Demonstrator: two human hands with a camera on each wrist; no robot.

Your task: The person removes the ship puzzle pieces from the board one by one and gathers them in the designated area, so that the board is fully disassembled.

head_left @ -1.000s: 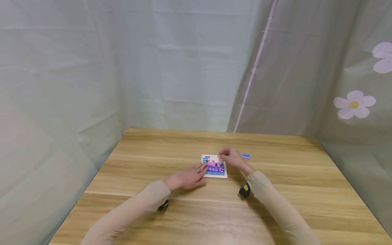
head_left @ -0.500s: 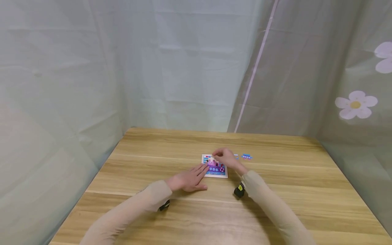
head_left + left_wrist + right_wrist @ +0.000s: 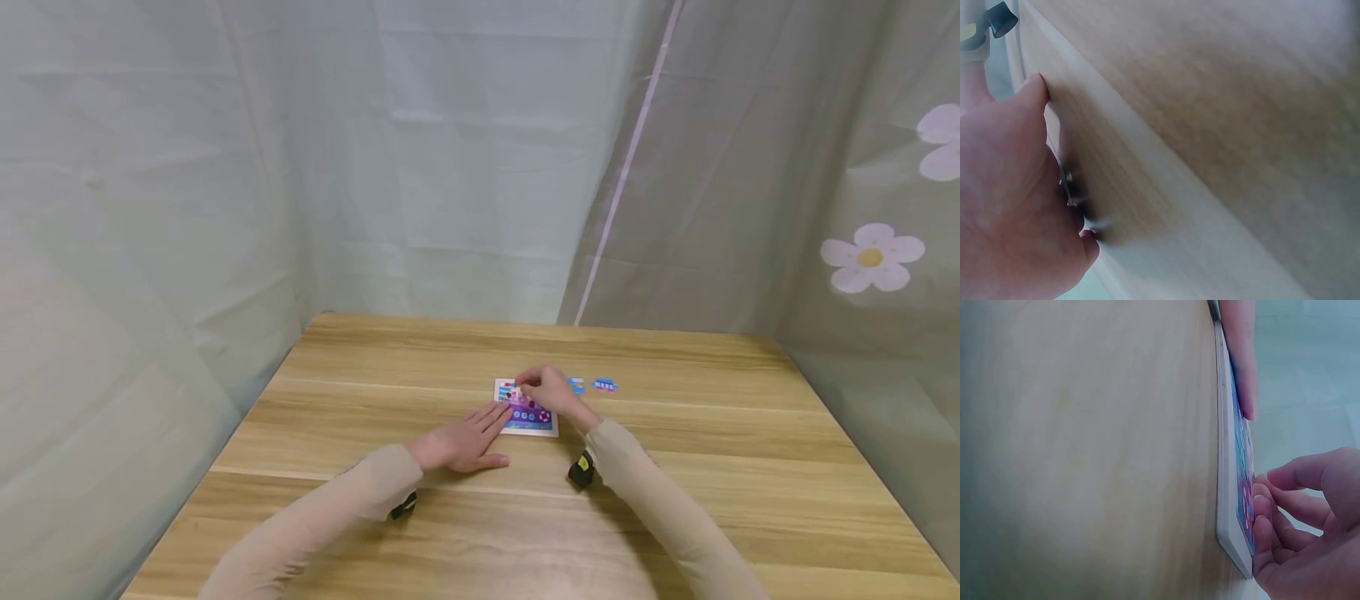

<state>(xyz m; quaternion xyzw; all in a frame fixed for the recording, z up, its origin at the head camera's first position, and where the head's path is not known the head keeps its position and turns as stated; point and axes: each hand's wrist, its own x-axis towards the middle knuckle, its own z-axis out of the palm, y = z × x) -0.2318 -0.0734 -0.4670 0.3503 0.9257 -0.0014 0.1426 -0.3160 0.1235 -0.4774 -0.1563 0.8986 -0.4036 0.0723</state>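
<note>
A small puzzle board (image 3: 528, 414) with a white frame lies flat near the middle of the wooden table (image 3: 375, 392); its picture is pink, purple and blue, and any writing on it is too small to read. The right hand (image 3: 551, 388) rests on the board's far half, fingers curled with their tips pressed onto the picture; whether they pinch a piece cannot be told. The left hand (image 3: 465, 440) lies flat on the table, fingers straight and spread slightly, their tips touching the board's left edge. Two loose blue puzzle pieces (image 3: 592, 384) lie on the table just right of the board. Pale sleeves cover both forearms. Behind the table hangs a light curtain (image 3: 870, 250) printed with pink flowers.
</note>
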